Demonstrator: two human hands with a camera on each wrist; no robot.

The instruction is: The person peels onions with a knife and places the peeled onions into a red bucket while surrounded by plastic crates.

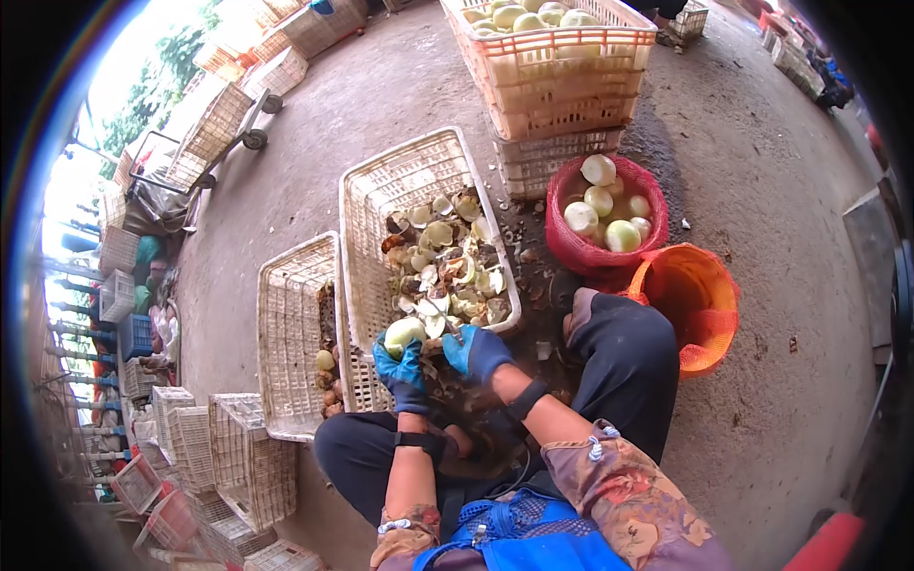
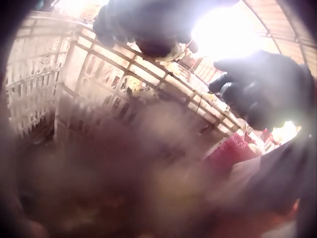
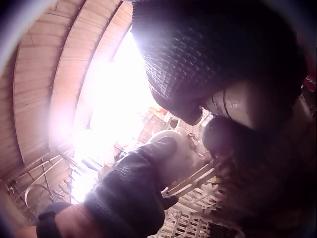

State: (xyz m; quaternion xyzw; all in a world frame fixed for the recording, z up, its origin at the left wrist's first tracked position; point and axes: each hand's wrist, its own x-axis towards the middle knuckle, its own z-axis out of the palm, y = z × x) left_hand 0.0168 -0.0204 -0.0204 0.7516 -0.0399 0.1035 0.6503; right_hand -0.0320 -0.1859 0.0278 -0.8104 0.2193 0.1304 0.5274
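A pale green onion (image 1: 405, 333) is gripped in the gloved left hand (image 1: 405, 376), above the near end of a white plastic crate (image 1: 395, 176). Onion peels and trimmings (image 1: 457, 271) lie heaped in that crate. The gloved right hand (image 1: 479, 355) is close beside the onion at the crate's near edge. In the right wrist view its fingers curl round a pale, smooth-sided tool (image 3: 237, 104), mostly hidden by the glove; I cannot tell its exact kind. There the onion (image 3: 181, 161) shows between both hands. Glare and blur cover much of the left wrist view.
A second crate (image 1: 286, 285) with some brown-skinned onions (image 1: 328, 381) stands at the left. Peeled onions (image 1: 600, 200) fill a red mesh bag (image 1: 571, 247) beside an orange basket (image 1: 705, 352). Behind are stacked crates (image 1: 562, 86) of onions. More crates (image 1: 252, 457) and a cart (image 1: 214, 138) stand left.
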